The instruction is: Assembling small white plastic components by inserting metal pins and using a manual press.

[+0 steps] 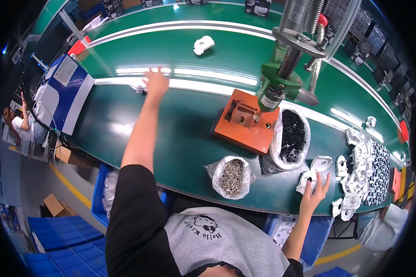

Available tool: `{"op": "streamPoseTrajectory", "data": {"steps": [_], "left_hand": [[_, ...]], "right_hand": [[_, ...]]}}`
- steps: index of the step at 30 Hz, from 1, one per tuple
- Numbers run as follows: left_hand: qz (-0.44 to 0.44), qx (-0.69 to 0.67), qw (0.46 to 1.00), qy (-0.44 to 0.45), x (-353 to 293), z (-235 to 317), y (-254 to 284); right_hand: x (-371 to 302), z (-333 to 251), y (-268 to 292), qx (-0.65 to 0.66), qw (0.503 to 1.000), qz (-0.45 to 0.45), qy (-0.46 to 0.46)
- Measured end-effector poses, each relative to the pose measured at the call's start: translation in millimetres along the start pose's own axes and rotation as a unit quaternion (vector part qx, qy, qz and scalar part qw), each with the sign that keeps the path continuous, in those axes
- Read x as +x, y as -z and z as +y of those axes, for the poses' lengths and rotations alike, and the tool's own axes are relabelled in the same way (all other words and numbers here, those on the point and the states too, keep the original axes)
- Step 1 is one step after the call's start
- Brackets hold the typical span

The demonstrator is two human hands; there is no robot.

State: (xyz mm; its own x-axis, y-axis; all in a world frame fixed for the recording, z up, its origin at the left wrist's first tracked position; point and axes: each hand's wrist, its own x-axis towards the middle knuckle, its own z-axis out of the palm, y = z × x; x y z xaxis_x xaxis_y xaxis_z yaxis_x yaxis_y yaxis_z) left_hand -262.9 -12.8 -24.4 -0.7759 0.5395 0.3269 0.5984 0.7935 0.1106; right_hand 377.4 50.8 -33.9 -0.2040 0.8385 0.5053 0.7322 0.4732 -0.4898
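Note:
My left hand (156,84) reaches out over the white rail at the bench's far edge, fingers spread. A white plastic part (138,87) lies just beside it, partly covered by the hand. My right hand (313,195) is low at the right with its fingers apart. Its fingertips meet a white plastic housing (304,181) in the picture; whether they press on it I cannot tell. Touching that housing is another white piece, like a raised cover (321,163).
An orange fixture block (245,124) sits under a green press (282,78). Nearby stand a bag of screws (233,177) and a bag of black parts (292,136). White housings (356,171) pile up at right. Another white part (203,45) rests on the green belt (162,53).

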Motion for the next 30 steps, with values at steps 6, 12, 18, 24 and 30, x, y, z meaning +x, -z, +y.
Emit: {"op": "streamPoseTrajectory", "data": {"steps": [6,12,18,24,30], "left_hand": [[-0.048,0.101,0.993,0.034,-17.9,-89.8,13.5],[0.015,-0.065,0.996,-0.06,-36.1,-109.4,22.5],[-0.177,-0.594,0.785,-0.005,-96.6,-16.1,82.2],[-0.359,-0.776,0.472,-0.217,-200.1,97.1,146.9],[-0.355,-0.768,0.486,-0.22,-256.0,153.2,163.4]], "right_hand": [[-3.5,9.4,-15.1,-0.089,0.988,-0.115,-0.058],[6.8,-25.5,-6.7,-0.126,0.979,-0.143,-0.076],[2.6,-22.4,19.0,0.151,0.965,-0.129,-0.173],[14.8,-129.9,10.2,0.435,0.889,-0.135,0.052],[27.9,-198.4,8.0,0.41,0.869,-0.211,0.176]]}}
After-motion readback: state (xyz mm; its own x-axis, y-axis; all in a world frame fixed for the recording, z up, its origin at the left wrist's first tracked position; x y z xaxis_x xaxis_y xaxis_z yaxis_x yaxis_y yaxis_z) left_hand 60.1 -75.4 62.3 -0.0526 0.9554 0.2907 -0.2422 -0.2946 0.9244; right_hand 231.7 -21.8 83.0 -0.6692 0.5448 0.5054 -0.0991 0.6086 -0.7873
